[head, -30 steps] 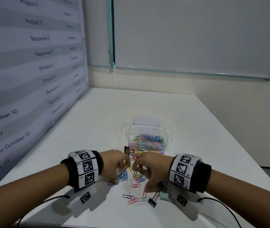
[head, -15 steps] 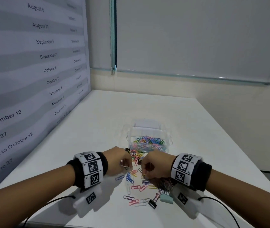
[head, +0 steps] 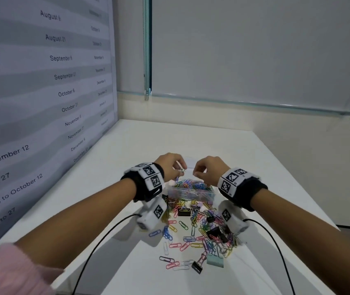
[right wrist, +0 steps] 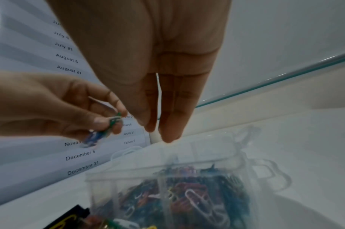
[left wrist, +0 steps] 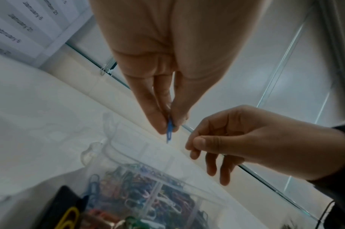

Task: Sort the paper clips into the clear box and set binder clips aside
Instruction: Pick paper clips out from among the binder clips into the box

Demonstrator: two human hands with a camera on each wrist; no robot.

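A clear box (head: pixel 191 191) holding many coloured paper clips stands mid-table, also seen in the wrist views (left wrist: pixel 148 175) (right wrist: pixel 167 170). Both hands hover just above it. My left hand (head: pixel 180 170) (left wrist: pixel 168 125) pinches a blue paper clip (left wrist: pixel 169 131) that hangs down; in the right wrist view a green one (right wrist: pixel 114 120) shows with it. My right hand (head: pixel 196 173) (right wrist: pixel 157 133) has thumb and forefinger pressed together, with no clip visible between them. Loose paper clips (head: pixel 191 226) lie in front of the box. Black binder clips (head: pixel 183 212) (head: pixel 215 232) sit among them.
A mint binder clip (head: pixel 215 261) and a small black one (head: pixel 197 267) lie at the pile's near edge. A dated wall chart (head: pixel 42 103) borders the white table (head: pixel 127 156) on the left. Black cables (head: pixel 97 241) trail from both wrists.
Both hands have risen from the loose pile and moved forward to above the clear box. The left hand has brought paper clips with it.
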